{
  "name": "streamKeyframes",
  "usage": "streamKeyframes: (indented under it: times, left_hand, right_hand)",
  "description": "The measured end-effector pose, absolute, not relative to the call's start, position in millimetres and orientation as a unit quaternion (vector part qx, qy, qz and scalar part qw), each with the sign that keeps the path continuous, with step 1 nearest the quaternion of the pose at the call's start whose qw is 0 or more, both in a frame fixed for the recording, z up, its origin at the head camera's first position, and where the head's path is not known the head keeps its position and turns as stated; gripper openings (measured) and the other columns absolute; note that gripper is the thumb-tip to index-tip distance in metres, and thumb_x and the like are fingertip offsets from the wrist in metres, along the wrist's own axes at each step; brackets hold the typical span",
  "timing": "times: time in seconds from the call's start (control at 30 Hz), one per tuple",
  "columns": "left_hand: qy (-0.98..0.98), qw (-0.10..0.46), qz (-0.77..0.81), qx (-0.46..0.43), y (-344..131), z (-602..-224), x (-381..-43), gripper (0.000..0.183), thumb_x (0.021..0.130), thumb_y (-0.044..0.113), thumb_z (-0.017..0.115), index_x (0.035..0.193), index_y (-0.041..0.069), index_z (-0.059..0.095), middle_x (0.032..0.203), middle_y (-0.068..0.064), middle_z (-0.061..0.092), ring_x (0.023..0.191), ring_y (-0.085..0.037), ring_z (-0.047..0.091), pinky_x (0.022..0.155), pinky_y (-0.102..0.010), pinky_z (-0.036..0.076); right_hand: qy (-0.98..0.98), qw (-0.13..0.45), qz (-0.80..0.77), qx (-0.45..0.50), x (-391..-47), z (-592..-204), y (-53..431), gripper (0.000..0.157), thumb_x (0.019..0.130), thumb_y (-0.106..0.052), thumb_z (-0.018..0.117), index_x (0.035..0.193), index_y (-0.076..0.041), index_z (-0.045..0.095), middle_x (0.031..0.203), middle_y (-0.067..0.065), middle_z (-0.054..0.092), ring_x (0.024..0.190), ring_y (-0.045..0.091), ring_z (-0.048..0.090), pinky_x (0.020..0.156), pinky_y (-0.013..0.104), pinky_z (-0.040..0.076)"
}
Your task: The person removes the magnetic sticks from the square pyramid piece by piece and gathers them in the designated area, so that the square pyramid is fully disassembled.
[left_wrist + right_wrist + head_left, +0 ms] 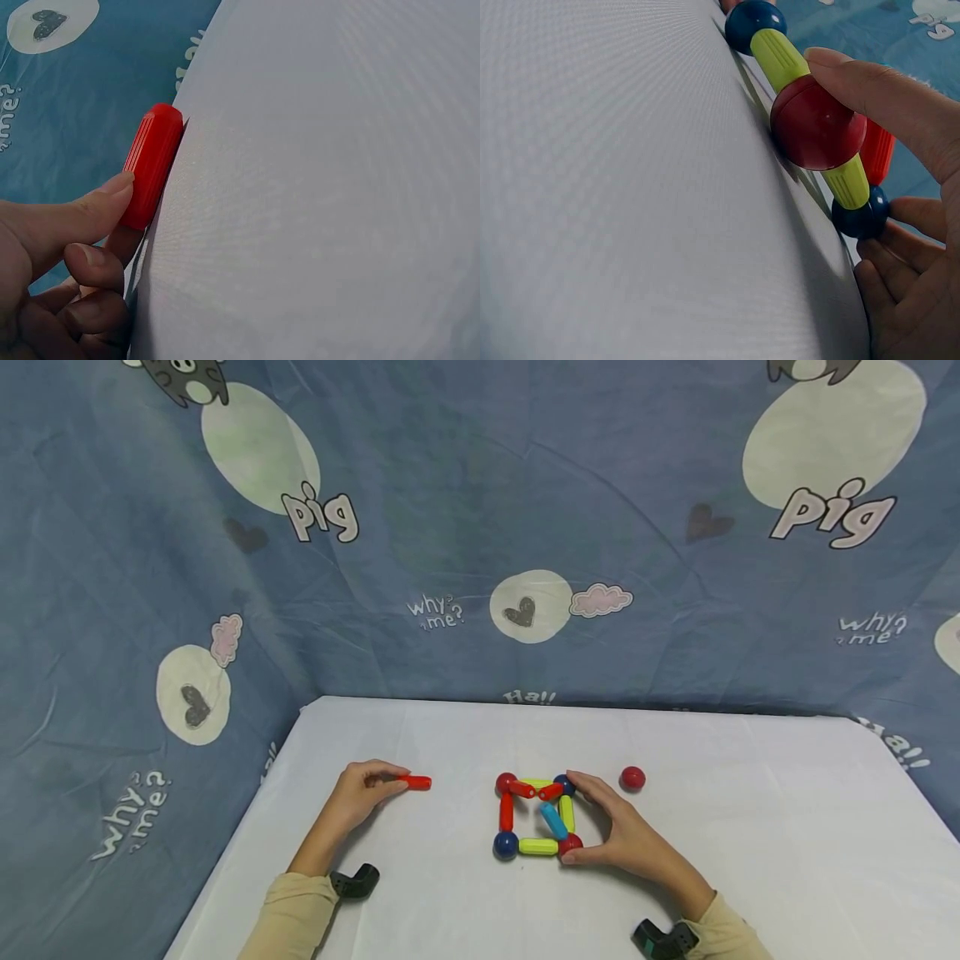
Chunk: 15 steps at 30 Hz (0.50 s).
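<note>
In the head view my left hand (358,795) pinches a short red rod (420,782) between thumb and fingers, left of a building-toy square. The ribbed red rod (154,165) points away from the fingertips in the left wrist view. My right hand (630,828) grips the square's right side, thumb at the near red ball (572,843), fingers at the far blue ball (564,783). A red ball (506,783) and a blue ball (506,845) form the left corners. Yellow-green rods (538,847) and one red rod link them. Two red rods and a light-blue rod (553,820) stick up from corners.
A loose red ball (632,778) lies on the white table (435,893), beyond the right hand. Black wrist devices (356,882) sit by both sleeves. A blue printed cloth (450,527) hangs behind the table.
</note>
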<state>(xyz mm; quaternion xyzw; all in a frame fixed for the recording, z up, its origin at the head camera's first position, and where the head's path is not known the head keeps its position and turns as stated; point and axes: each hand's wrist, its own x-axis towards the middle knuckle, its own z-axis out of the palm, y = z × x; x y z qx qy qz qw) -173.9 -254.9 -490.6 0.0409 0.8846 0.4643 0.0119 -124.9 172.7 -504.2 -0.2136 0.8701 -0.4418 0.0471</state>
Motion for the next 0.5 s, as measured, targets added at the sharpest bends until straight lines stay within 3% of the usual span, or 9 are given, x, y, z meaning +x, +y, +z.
streamKeyframes:
  times: [0.5]
  left_hand:
    - [0.882,0.014,0.47,0.032,-255.8,-490.9,-174.5,0.028,0.09,0.013,0.08,0.115,0.002,0.077,0.064,-0.005,0.058,0.052,-0.009,0.046,0.051,-0.024,0.04]
  right_hand:
    - [0.867,0.047,-0.446,-0.217,-125.5,-504.9,173.1,0.103,0.071,-0.046,0.094,0.157,-0.022,0.042,0.161,0.003,0.045,0.146,0.032,0.047,0.114,0.062,0.039]
